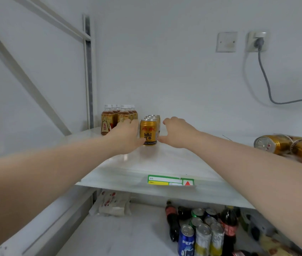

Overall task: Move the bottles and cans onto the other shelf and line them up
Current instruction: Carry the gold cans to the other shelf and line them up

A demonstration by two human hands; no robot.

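Observation:
A row of gold Red Bull cans (148,132) stands on the upper white shelf (165,163), running back toward the wall. My left hand (128,137) is against the front can's left side, thumb touching its lower edge. My right hand (176,132) is on the right side, thumb near the can's base, fingers spread and curved. Both hands flank the can without wrapping it. Left of the cans stand several brown tea bottles (109,119) with white caps, in rows. Two more gold cans (283,146) lie on their sides at the shelf's right.
On the lower shelf (128,233) lie cola bottles (172,220), a Pepsi can (186,241) and several other cans, plus a white wrapped pack (113,204). A price label (170,180) sits on the upper shelf's front edge. A grey cable (264,76) hangs from a wall socket.

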